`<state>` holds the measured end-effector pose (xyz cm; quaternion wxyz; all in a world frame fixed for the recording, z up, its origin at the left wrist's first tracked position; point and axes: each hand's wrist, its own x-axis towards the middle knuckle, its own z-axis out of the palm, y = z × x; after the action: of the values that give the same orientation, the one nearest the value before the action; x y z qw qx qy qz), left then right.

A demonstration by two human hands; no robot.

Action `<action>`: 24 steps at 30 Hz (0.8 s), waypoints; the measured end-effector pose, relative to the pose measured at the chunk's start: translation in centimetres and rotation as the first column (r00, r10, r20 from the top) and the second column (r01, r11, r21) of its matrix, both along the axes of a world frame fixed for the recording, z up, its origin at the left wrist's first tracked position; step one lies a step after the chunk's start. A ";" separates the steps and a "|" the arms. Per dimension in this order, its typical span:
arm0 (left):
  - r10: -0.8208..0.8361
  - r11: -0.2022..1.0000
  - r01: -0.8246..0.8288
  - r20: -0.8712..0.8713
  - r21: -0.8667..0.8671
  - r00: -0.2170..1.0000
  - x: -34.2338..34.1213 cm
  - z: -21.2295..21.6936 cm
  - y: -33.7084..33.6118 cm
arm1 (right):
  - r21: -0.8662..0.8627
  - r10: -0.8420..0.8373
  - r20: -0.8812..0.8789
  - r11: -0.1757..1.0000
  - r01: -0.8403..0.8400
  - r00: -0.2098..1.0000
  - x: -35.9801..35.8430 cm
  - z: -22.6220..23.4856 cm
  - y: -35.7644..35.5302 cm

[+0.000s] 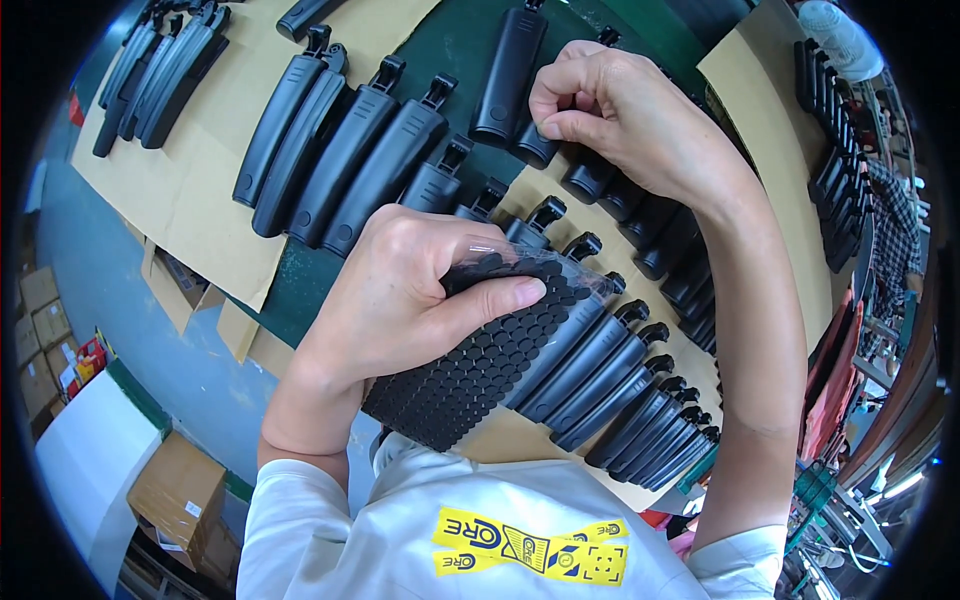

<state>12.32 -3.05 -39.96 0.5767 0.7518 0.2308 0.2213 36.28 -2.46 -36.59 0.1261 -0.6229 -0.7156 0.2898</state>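
My left hand (400,290) grips a flat black sheet covered with small round black pads (480,370), thumb pressed on its top face. My right hand (610,110) is raised above the bench, fingertips pinched together right at the end of a long black plastic part (535,145); whether a pad sits between the fingertips is hidden. Rows of the same long black plastic parts (350,160) lie side by side on brown cardboard (200,190) over a green bench. More of them (610,380) lie stacked under and to the right of the pad sheet.
Another batch of black parts (160,70) lies at the far left on cardboard, and a further row (830,150) on a cardboard sheet at the right. Cardboard boxes (180,495) stand on the blue floor at the left. Another person's checked sleeve (895,230) shows at the right edge.
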 end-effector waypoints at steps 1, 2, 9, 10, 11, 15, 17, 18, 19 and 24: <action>-0.003 1.000 0.003 -0.001 0.002 1.000 0.0 0.0 0.0 | -0.006 -0.021 -0.005 1.000 0.021 1.000 -0.1 0.0 0.0; -0.006 1.000 0.006 -0.002 0.004 1.000 0.0 0.0 0.1 | -0.011 -0.042 -0.010 0.999 0.042 0.999 -0.2 0.0 -0.1; -0.012 1.000 0.011 0.012 0.015 1.000 0.1 -0.1 0.1 | -0.004 -0.124 -0.016 0.992 0.124 0.992 -0.6 0.2 -0.4; -0.013 1.000 0.012 0.013 0.017 1.000 0.1 -0.1 0.1 | -0.002 -0.125 -0.015 0.992 0.125 0.992 -0.6 0.2 -0.4; -0.010 1.000 0.010 0.013 0.013 1.000 0.1 -0.1 0.1 | 0.013 -0.121 -0.007 0.993 0.121 0.993 -0.6 0.3 -0.5; -0.004 1.000 0.004 0.019 0.004 1.000 0.1 -0.1 0.1 | 0.065 -0.111 0.023 0.992 0.109 0.994 -0.4 0.2 -0.9; -0.004 1.000 0.004 0.020 0.001 1.000 0.1 0.0 0.1 | 0.214 -0.094 -0.003 0.972 0.093 0.996 0.1 -0.1 -1.9; -0.003 1.000 0.003 0.019 0.000 1.000 0.1 0.0 0.1 | 0.287 -0.083 -0.017 0.954 0.084 0.996 0.3 -0.4 -2.3; -0.001 1.000 0.001 0.017 -0.002 1.000 0.1 0.0 0.1 | 0.358 -0.070 -0.031 0.931 0.076 0.997 0.4 -0.7 -2.6; -0.001 0.999 0.001 -0.005 -0.040 1.000 0.2 0.5 0.0 | 0.578 -0.053 0.081 0.816 -0.003 0.995 -0.1 -2.2 -3.8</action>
<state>12.56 -3.01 -39.50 0.5912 0.7408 0.2363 0.2144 36.17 -6.21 -38.84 0.2789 -0.5777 -0.7666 0.0285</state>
